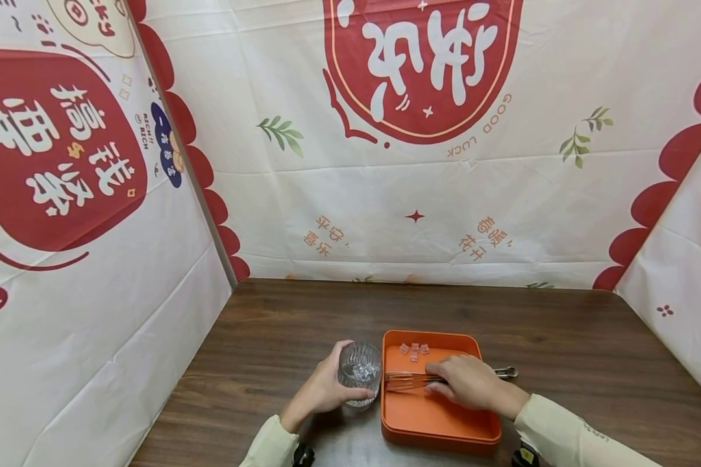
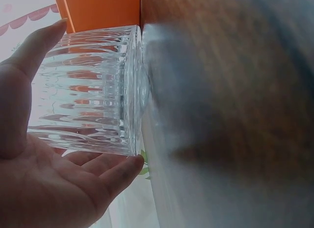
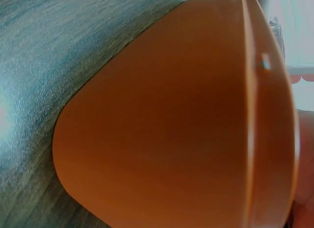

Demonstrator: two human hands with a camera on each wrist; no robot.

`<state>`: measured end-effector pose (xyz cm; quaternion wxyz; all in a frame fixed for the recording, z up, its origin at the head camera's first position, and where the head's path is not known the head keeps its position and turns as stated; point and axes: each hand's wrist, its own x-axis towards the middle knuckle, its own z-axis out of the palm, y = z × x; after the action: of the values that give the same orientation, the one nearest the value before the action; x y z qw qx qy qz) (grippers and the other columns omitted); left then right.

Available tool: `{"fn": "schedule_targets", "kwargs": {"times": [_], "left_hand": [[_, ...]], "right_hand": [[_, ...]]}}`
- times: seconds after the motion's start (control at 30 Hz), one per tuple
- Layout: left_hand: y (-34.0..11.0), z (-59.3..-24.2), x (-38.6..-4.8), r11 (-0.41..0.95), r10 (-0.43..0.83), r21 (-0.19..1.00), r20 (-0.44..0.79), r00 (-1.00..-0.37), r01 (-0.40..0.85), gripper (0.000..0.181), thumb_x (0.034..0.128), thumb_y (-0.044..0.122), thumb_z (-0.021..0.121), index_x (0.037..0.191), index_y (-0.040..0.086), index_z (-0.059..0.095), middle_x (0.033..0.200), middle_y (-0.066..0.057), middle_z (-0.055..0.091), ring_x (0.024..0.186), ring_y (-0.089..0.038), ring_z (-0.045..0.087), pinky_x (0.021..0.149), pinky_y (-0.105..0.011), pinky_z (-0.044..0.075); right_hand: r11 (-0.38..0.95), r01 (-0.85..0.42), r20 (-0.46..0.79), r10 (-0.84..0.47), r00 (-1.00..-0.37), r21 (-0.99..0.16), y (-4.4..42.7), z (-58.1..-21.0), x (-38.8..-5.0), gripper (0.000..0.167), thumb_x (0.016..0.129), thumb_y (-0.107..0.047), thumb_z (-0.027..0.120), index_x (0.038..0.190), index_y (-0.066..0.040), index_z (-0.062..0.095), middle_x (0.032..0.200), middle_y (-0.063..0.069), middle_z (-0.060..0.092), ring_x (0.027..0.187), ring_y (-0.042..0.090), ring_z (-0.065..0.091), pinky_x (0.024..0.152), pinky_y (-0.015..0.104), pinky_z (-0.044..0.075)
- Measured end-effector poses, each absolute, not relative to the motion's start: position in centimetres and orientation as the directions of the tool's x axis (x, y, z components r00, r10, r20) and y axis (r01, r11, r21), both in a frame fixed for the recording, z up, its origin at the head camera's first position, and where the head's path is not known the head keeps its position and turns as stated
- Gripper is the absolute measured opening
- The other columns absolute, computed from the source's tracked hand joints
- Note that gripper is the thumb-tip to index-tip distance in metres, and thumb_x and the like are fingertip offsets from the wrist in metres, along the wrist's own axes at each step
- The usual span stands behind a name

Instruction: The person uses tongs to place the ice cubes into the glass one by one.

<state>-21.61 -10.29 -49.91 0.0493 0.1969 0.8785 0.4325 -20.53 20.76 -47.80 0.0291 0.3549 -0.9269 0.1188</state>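
Observation:
My left hand (image 1: 332, 383) is wrapped around a ribbed clear glass (image 1: 359, 373) at the left side of an orange tray (image 1: 438, 433). Several clear pieces lie inside the glass. In the left wrist view the thumb and fingers span the glass (image 2: 93, 90), whose base is at the tabletop. Over the tray, my right hand (image 1: 467, 381) grips metal tongs (image 1: 505, 373) with fork-like tips pointing left, near the tray's left wall. Several small clear cubes (image 1: 415, 350) lie at the tray's back left. The right wrist view mostly shows the tray's outer wall (image 3: 157, 115), with a sliver of the hand.
The tray and glass stand on a dark wood-grain table (image 1: 304, 305). White printed cloth walls (image 1: 385, 188) with red scalloped trim rise at the back and both sides.

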Motion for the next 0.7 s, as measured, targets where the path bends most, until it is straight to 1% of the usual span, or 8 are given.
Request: {"fn": "schedule_targets", "kwargs": {"times": [0.23,0.7], "left_hand": [[-10.40,-50.09,-21.61,0.551,0.390,0.778,0.079,-0.917,0.301,0.100,0.0675,0.043,0.090,0.144,0.011,0.036,0.122,-0.016,0.060,0.105,-0.029,0.060,0.087,-0.048,0.050],[-10.41,-50.10,-21.68,0.552,0.390,0.779,0.076,-0.918,0.298,0.100,0.0675,0.044,0.090,0.145,0.011,0.036,0.124,-0.015,0.060,0.105,-0.028,0.060,0.087,-0.047,0.050]], "right_hand": [[0.739,-0.648,0.123,-0.637,-0.761,-0.185,20.63,-48.00,-20.54,0.027,0.094,-0.041,0.065,0.077,-0.027,0.049,0.066,-0.018,0.043,0.057,0.001,0.039,0.053,0.024,0.033],[0.730,-0.669,0.157,-0.650,-0.743,-0.142,20.61,-47.82,-20.53,0.028,0.094,-0.041,0.065,0.077,-0.027,0.049,0.065,-0.018,0.045,0.056,0.001,0.039,0.052,0.025,0.033]]}}
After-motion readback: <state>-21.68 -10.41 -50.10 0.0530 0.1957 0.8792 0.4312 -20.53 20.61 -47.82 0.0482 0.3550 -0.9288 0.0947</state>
